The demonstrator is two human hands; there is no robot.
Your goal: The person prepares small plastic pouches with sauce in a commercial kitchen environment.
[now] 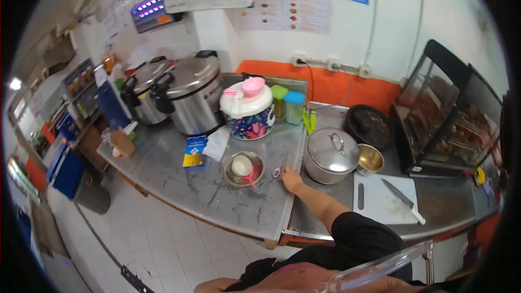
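My right hand reaches over the steel counter, fingers curled at its right edge. A small pink loop, looking like a scissors handle, sticks out at my fingertips; the rest of it is too small or hidden to make out. Left of the hand sits a round metal bowl with a whitish cup and a pink-handled utensil in it. Just right of my hand stands a lidded metal pot. My left hand is out of sight; some bare skin shows at the bottom edge.
Two large steel pots and a floral rice container stand at the back, beside green-lidded and blue-lidded tubs. On the right are a knife on a white cutting board, a stone mortar and a glass display case.
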